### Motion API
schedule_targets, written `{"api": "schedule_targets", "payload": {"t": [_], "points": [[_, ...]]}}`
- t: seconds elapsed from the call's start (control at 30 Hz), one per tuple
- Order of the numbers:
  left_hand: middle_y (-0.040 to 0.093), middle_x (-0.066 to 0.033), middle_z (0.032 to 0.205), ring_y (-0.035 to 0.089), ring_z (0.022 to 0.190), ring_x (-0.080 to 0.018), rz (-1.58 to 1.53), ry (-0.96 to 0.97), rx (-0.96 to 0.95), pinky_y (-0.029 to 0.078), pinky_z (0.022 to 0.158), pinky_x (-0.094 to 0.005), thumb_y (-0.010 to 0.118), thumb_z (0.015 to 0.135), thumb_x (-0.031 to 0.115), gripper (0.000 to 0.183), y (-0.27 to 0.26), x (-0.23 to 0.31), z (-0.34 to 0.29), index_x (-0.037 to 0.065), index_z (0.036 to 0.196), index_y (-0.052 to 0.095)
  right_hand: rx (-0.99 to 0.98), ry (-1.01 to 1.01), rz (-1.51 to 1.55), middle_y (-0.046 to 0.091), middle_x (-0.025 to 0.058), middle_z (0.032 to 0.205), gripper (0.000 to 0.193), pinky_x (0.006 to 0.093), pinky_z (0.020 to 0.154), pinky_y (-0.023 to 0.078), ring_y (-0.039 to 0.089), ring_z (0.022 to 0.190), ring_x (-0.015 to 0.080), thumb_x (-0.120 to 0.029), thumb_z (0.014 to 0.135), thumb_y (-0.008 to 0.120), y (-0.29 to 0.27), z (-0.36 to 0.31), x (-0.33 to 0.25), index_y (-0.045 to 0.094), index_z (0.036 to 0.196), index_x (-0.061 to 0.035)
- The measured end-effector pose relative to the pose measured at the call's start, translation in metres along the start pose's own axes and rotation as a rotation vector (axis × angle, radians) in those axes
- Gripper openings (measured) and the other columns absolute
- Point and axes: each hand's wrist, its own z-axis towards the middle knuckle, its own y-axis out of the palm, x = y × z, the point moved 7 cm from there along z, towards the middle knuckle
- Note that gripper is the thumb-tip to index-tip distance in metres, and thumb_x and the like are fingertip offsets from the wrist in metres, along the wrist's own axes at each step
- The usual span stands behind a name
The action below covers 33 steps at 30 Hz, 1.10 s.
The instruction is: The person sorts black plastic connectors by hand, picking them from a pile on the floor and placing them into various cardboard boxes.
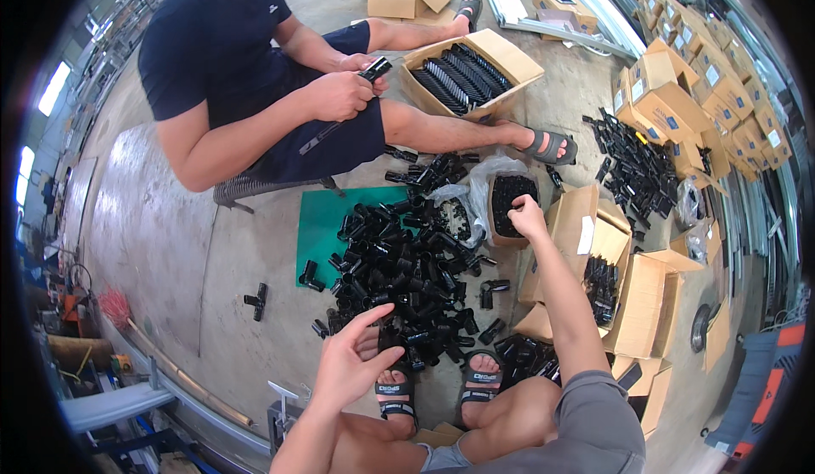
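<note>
My left hand [355, 362] hovers over the near edge of a heap of black tube connectors [395, 253], its thumb and fingers apart and nothing between them. My right hand [528, 217] reaches to a small carton of tiny black parts [514, 192], lined with a clear plastic bag [478, 194]. Its fingertips are pinched together at the parts; whatever is between them is too small to make out. Beside that carton, an opened plastic bag [452, 216] of small pieces rests against the heap. Part of the heap lies on a green sheet [316, 228].
Opposite sits a person [212, 75] holding a black connector [374, 70]. Near that person's leg stands a carton of stacked black parts [463, 79]. Open cartons [649, 304] flank my right arm. More black parts [632, 164] and stacked boxes [722, 83] lie beyond. One connector [255, 301] lies alone at left.
</note>
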Motion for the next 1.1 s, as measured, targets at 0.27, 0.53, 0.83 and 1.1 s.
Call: {"api": "schedule_targets", "payload": {"t": [0.27,0.53,0.83,1.1], "points": [[0.073,-0.0169,0.093,0.073,0.082,-0.0286,0.483,0.205,-0.064,0.057,0.077,-0.0344,0.077,0.076,0.003,0.084,0.016,0.018,-0.016,0.020,0.150,0.040,-0.788,0.127,0.898,0.052,-0.0029,0.081,0.022,0.0215,0.056,0.037,0.048,0.066,0.0075,-0.012,0.098,0.052,-0.034,-0.181,-0.150,0.061,0.117,-0.0038],[0.071,-0.0266,0.099,0.068,0.091,-0.0452,0.682,0.206,-0.130,0.056,0.084,-0.0484,0.078,0.073,0.008,0.105,0.023,0.018,-0.037,0.015,0.158,0.016,-0.828,-0.344,0.459,0.069,0.0037,0.100,0.015,0.0247,0.080,0.051,0.065,0.089,0.0088,-0.009,0.095,0.065,-0.025,-0.324,-0.222,0.062,0.109,-0.0033],[0.071,-0.0254,0.096,0.068,0.091,-0.0449,0.663,0.297,-0.182,0.055,0.086,-0.0479,0.079,0.069,0.011,0.110,0.021,0.012,-0.053,0.009,0.158,0.013,-0.349,-1.064,-0.166,0.069,0.0037,0.092,0.013,0.0341,0.083,0.040,0.063,0.088,0.0192,-0.015,0.084,0.076,-0.025,-0.375,-0.272,0.071,0.095,-0.0097],[0.068,-0.0289,0.095,0.066,0.094,-0.0459,0.679,0.350,-0.186,0.053,0.086,-0.0489,0.076,0.067,0.008,0.109,0.017,0.014,-0.058,-0.002,0.155,0.013,-0.395,-1.106,-0.246,0.066,0.0018,0.089,0.009,0.0345,0.083,0.037,0.057,0.089,0.0202,-0.017,0.082,0.077,-0.016,-0.386,-0.278,0.073,0.089,-0.0125]]}}
